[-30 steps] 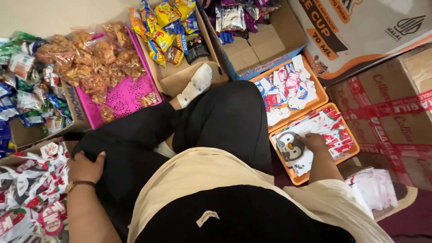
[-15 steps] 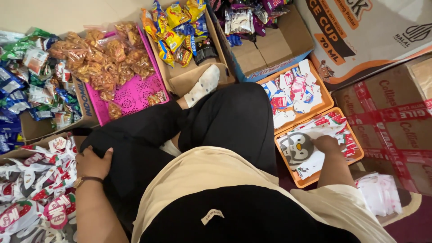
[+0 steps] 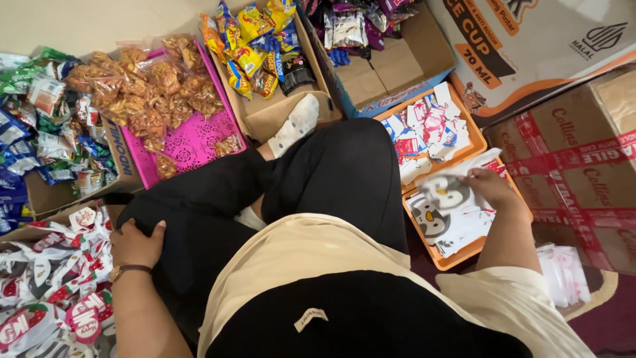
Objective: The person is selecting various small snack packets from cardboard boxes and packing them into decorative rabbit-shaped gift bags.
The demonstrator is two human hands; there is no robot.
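I sit cross-legged on the floor in black trousers. My left hand [image 3: 137, 242] rests flat on my left knee, fingers apart, holding nothing. My right hand [image 3: 487, 185] reaches into the nearer orange tray [image 3: 457, 257] at my right and pinches a white sachet with a penguin picture [image 3: 448, 191], lifted a little and blurred. More penguin sachets [image 3: 442, 222] lie stacked in that tray. A second orange tray [image 3: 478, 141] just beyond it holds red, white and blue sachets.
A pink basket [image 3: 199, 140] of clear-bagged fried snacks sits ahead left. Cardboard boxes hold yellow snack packs [image 3: 252, 46] and dark packets [image 3: 351, 26]. Red-and-white sachets [image 3: 50, 298] pile at my left; taped cartons [image 3: 583, 172] stand at right.
My right hand has closed on a penguin sachet in the near tray and raised it slightly toward the far tray. My left hand stays on the knee.
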